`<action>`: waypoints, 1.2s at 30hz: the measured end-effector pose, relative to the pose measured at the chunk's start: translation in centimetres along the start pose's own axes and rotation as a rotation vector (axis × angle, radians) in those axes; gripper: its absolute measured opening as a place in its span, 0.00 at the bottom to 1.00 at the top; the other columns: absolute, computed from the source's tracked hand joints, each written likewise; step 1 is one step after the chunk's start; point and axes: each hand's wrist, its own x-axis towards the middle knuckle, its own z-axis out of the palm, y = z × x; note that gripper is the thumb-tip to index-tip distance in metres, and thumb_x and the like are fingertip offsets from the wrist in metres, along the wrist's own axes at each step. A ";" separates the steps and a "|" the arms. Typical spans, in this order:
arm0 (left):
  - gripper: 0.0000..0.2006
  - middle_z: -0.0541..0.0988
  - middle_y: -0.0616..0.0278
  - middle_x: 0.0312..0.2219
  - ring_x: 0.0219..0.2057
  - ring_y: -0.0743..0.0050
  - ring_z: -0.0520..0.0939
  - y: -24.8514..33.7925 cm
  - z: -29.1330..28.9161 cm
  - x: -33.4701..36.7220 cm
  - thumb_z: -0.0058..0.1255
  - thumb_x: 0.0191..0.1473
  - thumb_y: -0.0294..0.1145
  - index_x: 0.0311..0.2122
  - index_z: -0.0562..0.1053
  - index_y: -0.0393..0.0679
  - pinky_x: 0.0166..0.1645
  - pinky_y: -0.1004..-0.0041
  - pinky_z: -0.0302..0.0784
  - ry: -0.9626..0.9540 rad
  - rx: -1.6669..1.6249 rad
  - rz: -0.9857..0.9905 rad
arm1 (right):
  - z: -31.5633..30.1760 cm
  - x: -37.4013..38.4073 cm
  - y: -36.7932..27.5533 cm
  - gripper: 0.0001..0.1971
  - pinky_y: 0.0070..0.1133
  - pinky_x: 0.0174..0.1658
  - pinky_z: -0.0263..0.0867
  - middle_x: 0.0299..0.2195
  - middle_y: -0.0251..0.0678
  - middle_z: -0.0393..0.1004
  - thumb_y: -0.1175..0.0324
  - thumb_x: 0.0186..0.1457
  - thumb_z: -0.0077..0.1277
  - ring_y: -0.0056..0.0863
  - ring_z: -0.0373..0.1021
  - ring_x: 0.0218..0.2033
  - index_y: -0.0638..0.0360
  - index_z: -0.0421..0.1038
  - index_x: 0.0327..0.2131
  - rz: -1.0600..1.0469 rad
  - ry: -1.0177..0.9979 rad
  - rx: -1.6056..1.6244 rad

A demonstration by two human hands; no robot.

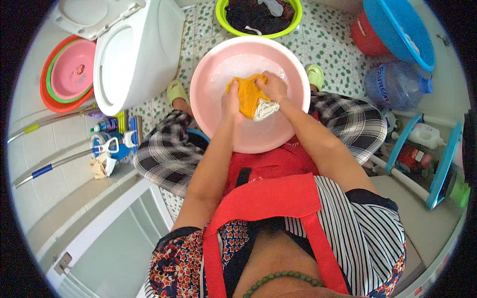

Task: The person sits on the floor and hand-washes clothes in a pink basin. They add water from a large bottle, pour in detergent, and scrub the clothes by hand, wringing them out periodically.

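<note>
Both my hands grip a bunched yellow cloth over a wide pink basin, which holds soapy, whitish water. My left hand is closed on the cloth's left side, its thumb up near the top edge. On the other side, my right hand has its fingers curled round the upper right of the same cloth. A white part hangs at the lower right, below my right hand; I cannot tell if it belongs to the yellow cloth. The basin stands between my knees, its near rim against my red apron.
Beyond the basin sits a lime-green tub of dark laundry. A white toilet and stacked basins are at left. At right are a blue basin, a red bucket, a large clear bottle and a blue-and-white rack.
</note>
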 end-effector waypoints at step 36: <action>0.26 0.65 0.54 0.52 0.53 0.60 0.66 -0.1 -2.4 -2.6 0.51 0.50 0.46 0.54 0.64 0.48 0.52 0.61 0.67 0.236 0.063 -0.360 | -0.2 -4.0 -5.2 0.19 0.27 0.41 0.68 0.33 0.47 0.75 0.59 0.39 0.55 0.42 0.72 0.35 0.54 0.74 0.38 -0.123 -0.353 0.091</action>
